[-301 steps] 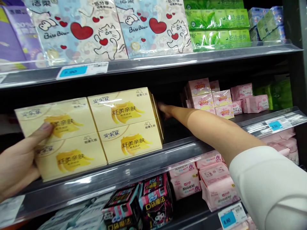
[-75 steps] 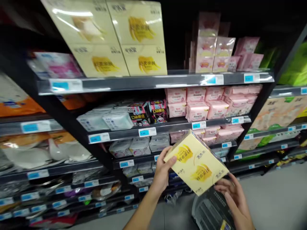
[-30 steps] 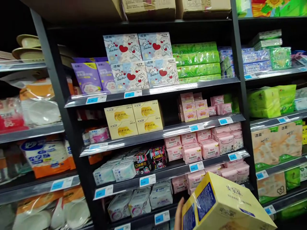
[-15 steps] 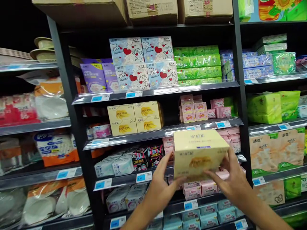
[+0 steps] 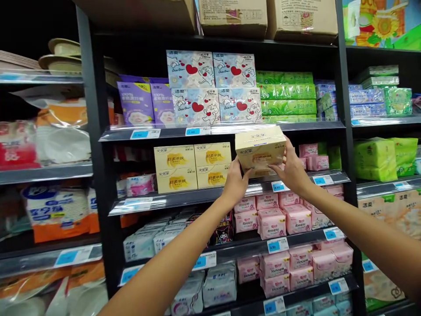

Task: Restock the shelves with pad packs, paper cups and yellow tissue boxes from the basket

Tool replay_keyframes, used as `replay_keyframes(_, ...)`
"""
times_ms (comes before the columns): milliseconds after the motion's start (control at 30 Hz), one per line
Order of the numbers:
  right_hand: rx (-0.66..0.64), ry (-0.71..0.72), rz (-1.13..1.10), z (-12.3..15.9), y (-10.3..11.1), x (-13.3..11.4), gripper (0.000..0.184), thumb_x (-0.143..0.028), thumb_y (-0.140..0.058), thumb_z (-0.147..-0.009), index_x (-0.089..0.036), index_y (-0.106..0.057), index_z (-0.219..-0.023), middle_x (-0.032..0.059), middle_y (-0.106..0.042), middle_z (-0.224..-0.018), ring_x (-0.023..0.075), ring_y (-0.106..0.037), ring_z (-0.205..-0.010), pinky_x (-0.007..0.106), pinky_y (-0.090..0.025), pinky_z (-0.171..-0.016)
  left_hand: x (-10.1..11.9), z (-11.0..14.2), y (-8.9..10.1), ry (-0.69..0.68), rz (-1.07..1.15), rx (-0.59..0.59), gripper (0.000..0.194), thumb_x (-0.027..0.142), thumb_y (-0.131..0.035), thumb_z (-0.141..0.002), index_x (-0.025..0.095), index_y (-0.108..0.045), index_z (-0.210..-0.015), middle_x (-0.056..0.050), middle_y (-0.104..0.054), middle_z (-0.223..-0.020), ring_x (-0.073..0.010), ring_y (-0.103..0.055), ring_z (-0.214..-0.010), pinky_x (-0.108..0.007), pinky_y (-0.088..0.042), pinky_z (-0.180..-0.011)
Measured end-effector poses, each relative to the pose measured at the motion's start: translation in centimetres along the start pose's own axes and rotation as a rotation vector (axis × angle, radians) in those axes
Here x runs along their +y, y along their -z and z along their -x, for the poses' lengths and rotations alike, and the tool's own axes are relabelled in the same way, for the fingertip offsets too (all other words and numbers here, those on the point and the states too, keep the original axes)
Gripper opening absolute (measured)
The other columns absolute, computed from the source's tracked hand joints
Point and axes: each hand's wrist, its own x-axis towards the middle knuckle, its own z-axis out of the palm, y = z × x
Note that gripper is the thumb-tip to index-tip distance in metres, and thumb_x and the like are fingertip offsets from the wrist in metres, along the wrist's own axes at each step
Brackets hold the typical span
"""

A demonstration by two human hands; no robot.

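Between both hands I hold a pale yellow box with an orange-gold print, slightly tilted, at the front of the middle shelf. My left hand grips its lower left side, thumb under the front. My right hand grips its right side, thumb across the lower front. Just left of it, matching yellow boxes stand stacked two high on the shelf. Small pink boxes sit to the right, partly hidden behind my right hand.
Above are white boxes with red hearts, green packs and cardboard cartons. Pink packs fill the shelf below. The shelf edge carries price tags, and a dark upright stands at the right.
Both hands have moved the yellow box up and away from me, from in front of the lower shelves to the middle shelf's edge beside the stacked boxes. The camera view has shifted a little.
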Motion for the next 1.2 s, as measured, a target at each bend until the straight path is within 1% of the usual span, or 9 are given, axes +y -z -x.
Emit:
replay_keyframes(133, -0.02, -0.078, 0.009, -0.7, -2.1, 2.1, 0.102, -0.025, -0.079, -0.084, -0.033, -0.015, -0.163, 0.0138, -0.042, -0.157, 0.0406, -0.043, -0.145, 0.066, -0.05, -0.111, -1.4, -0.6, 0.0, 0.073, 0.045, -0.036, 0.063, 0.007, -0.053, -0.089, 0.017, -0.039, -0.15, -0.017, -0.053, -0.148, -0.033, -0.047, -0.142, -0.055, -0.039, -0.121)
replay_keyframes(300, -0.027, -0.23, -0.052, -1.2, -3.9, 3.2, 0.102, -0.029, -0.081, -0.079, -0.033, -0.02, -0.161, 0.0129, -0.055, -0.147, 0.0373, -0.057, -0.133, 0.062, -0.056, -0.105, -1.6, 0.4, 0.3, 0.043, -0.079, -0.106, 0.08, 0.014, -0.05, -0.094, 0.018, -0.009, -0.162, -0.019, -0.019, -0.169, -0.0305, -0.016, -0.158, -0.049, -0.019, -0.131)
replay_keyframes(467, -0.047, -0.261, -0.108, -2.1, -4.7, 4.4, 0.097, -0.032, -0.082, -0.075, -0.029, -0.029, -0.156, 0.0133, -0.062, -0.138, 0.033, -0.067, -0.118, 0.055, -0.059, -0.101, -1.5, 1.8, 0.1, -0.105, -0.264, -0.224, 0.072, 0.016, -0.052, -0.095, 0.019, -0.022, -0.161, -0.019, 0.008, -0.171, -0.0395, 0.003, -0.159, -0.058, -0.014, -0.129)
replay_keyframes(600, -0.106, -0.346, -0.119, -2.0, -5.2, 5.3, 0.09, -0.034, -0.079, -0.076, -0.027, -0.032, -0.153, 0.0154, -0.063, -0.136, 0.0298, -0.072, -0.102, 0.054, -0.062, -0.092, -1.1, 2.3, 0.0, -0.205, -0.404, -0.337, 0.066, 0.019, -0.056, -0.094, 0.018, -0.036, -0.157, -0.019, -0.001, -0.171, -0.0426, -0.002, -0.158, -0.061, -0.016, -0.128)
replay_keyframes(767, -0.193, -0.325, -0.079, -1.1, -5.0, 5.6, 0.075, -0.034, -0.074, -0.08, -0.022, -0.038, -0.146, 0.0157, -0.061, -0.139, 0.0246, -0.072, -0.095, 0.044, -0.061, -0.085, -0.2, 1.9, 0.7, -0.193, -0.578, -0.476, 0.061, 0.03, -0.056, -0.097, 0.018, -0.042, -0.155, -0.021, -0.018, -0.169, -0.0434, -0.014, -0.156, -0.059, -0.019, -0.127)
replay_keyframes(867, -0.298, -0.23, 0.257, -0.1, -3.1, 5.7, 0.059, -0.032, -0.066, -0.089, -0.021, -0.044, -0.143, 0.0139, -0.067, -0.13, 0.0232, -0.07, -0.09, 0.039, -0.057, -0.078, 0.6, 1.1, 1.4, -0.223, -0.734, -0.528, 0.056, 0.034, -0.053, -0.099, 0.015, -0.047, -0.152, -0.022, -0.028, -0.165, -0.0432, -0.024, -0.153, -0.058, -0.023, -0.126)
replay_keyframes(967, -0.414, -0.004, 0.686, 1.3, 0.2, 6.7, 0.032, -0.037, -0.051, -0.101, -0.02, -0.061, -0.126, 0.0114, -0.073, -0.11, 0.0254, -0.068, -0.091, 0.035, -0.047, -0.071, 1.6, -0.1, 1.6, -0.294, -0.912, -0.598, 0.043, 0.031, -0.042, -0.102, 0.013, -0.058, -0.138, -0.022, -0.04, -0.157, -0.0409, -0.04, -0.143, -0.056, -0.035, -0.119)
replay_keyframes(1067, -0.435, 0.081, 0.887, 2.4, 3.2, 8.4, 0.038, -0.04, -0.04, -0.105, -0.017, -0.068, -0.096, 0.0109, -0.073, -0.091, 0.0245, -0.066, -0.083, 0.032, -0.036, -0.064, 2.3, -1.5, 1.0, -0.322, -1.068, -0.652, 0.037, 0.024, -0.037, -0.102, 0.013, -0.062, -0.126, -0.021, -0.05, -0.147, -0.0382, -0.05, -0.131, -0.054, -0.048, -0.105)
replay_keyframes(1200, -0.395, -0.028, 0.876, 3.2, 4.7, 10.2, 0.045, -0.041, -0.037, -0.105, -0.019, -0.061, -0.073, 0.0077, -0.068, -0.077, 0.0218, -0.062, -0.076, 0.032, -0.03, -0.063, 2.5, -3.4, -0.5, -0.299, -1.219, -0.662, 0.042, 0.026, -0.045, -0.101, 0.017, -0.053, -0.141, -0.021, -0.047, -0.149, -0.0385, -0.049, -0.13, -0.052, -0.056, -0.091)
